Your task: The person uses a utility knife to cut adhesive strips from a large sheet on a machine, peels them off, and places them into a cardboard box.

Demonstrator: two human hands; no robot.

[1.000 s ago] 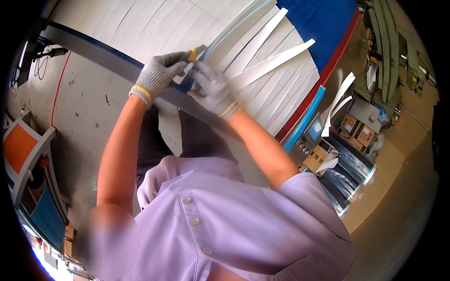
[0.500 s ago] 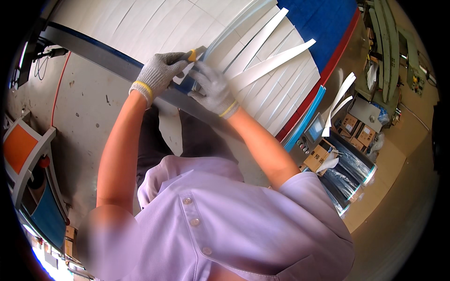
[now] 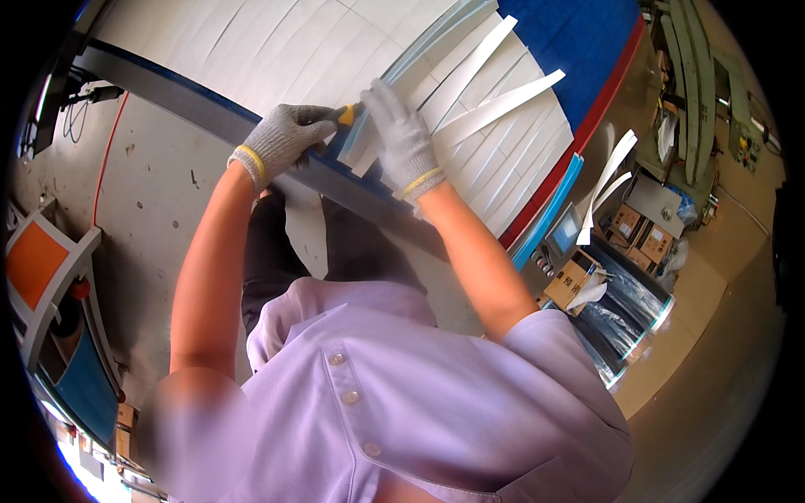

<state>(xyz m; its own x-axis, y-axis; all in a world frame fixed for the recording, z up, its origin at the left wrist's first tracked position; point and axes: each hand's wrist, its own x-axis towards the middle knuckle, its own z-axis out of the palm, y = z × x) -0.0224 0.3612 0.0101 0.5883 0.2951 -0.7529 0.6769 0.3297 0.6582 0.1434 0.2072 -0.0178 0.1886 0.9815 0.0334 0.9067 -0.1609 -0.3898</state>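
Observation:
My left hand (image 3: 289, 138), in a grey knit glove with a yellow cuff edge, is closed round a small yellow and dark utility knife (image 3: 346, 115). The knife's tip is hard to make out beside the blue-edged border of the long white strips (image 3: 365, 142) at the table's near edge. My right hand (image 3: 401, 138), gloved alike, lies with its fingers stretched out along those strips, just right of the knife. Two loose white strips (image 3: 470, 71) lie at a slant on the laid panels, beyond my right hand.
White panels (image 3: 277, 42) cover much of the table, whose metal edge (image 3: 180, 92) runs along my side. A blue surface (image 3: 579, 33) with a red border lies far right. Beyond it stand a small control screen (image 3: 566, 228), cardboard boxes (image 3: 573, 277) and wrapped rolls (image 3: 625, 293).
My right hand has moved away and slightly to the right, its fingers straightening over the strips. My left hand with the knife has shifted slightly nearer to me.

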